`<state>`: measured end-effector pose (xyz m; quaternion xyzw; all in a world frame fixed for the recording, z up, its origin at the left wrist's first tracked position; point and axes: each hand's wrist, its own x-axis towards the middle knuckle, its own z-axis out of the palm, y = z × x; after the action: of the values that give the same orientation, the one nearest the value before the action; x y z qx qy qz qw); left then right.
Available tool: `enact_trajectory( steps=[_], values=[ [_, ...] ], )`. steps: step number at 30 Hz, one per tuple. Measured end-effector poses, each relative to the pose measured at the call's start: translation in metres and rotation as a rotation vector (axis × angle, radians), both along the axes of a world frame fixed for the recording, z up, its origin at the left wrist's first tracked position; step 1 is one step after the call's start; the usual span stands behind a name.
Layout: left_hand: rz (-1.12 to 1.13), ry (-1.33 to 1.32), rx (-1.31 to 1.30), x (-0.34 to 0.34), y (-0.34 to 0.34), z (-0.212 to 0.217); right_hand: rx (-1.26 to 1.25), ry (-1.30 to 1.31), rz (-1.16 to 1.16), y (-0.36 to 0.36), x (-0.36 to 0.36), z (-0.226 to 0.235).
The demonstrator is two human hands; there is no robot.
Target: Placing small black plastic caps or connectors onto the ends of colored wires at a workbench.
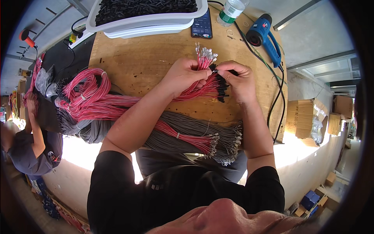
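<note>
Left hand: the left hand (187, 78), centre of the frame, closed around a red wire bundle (203, 62); I count it as a firm hold.
Right hand: the right hand (241, 82), just right of centre, thumb and forefinger together on a small piece (215, 71); from my end I cannot tell whether it is wire end or sleeve.
Held bundle: upper centre, silver terminals (206, 54) pointing up above the left hand.
Black sleeves: a row of black sleeves (222, 89), on red wire ends, between and just below the hands.
Red coil: one red wire coil (89, 84), left of centre, tied.
Grey wires: thick grey wires (177, 123), lower centre, with a tied smaller red bundle (187, 139) on top.
Tub: one white tub (156, 20), top edge, filled with short black pieces (146, 9).
Table, upper part: on the wooden table (136, 54) I list a phone (201, 26), clear bottle (230, 15) and blue heat gun (261, 31).
Far left: I note a co-worker (29, 152) in dark clothing, a hand on red wires.
Right edge: one cardboard box (299, 117), open.
</note>
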<state>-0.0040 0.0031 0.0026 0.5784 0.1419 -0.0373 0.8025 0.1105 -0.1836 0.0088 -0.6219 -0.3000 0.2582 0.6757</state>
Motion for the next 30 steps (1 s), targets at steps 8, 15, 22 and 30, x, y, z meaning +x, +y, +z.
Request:
enact_trajectory(
  steps=[8,15,22,30],
  values=[
    [0.075,-0.048,-0.025,0.0,-0.005,0.002,0.056,0.406,0.017,-0.001,0.004,0.005],
    [0.034,-0.08,0.017,0.001,-0.003,-0.004,0.106,0.687,0.123,-0.004,0.014,-0.003],
    [0.049,-0.086,0.042,0.001,-0.004,-0.004,0.066,0.64,0.115,-0.001,0.009,-0.003],
    [0.026,-0.093,0.079,0.001,-0.003,-0.006,0.072,0.598,0.141,-0.001,0.009,-0.007]
  ],
)
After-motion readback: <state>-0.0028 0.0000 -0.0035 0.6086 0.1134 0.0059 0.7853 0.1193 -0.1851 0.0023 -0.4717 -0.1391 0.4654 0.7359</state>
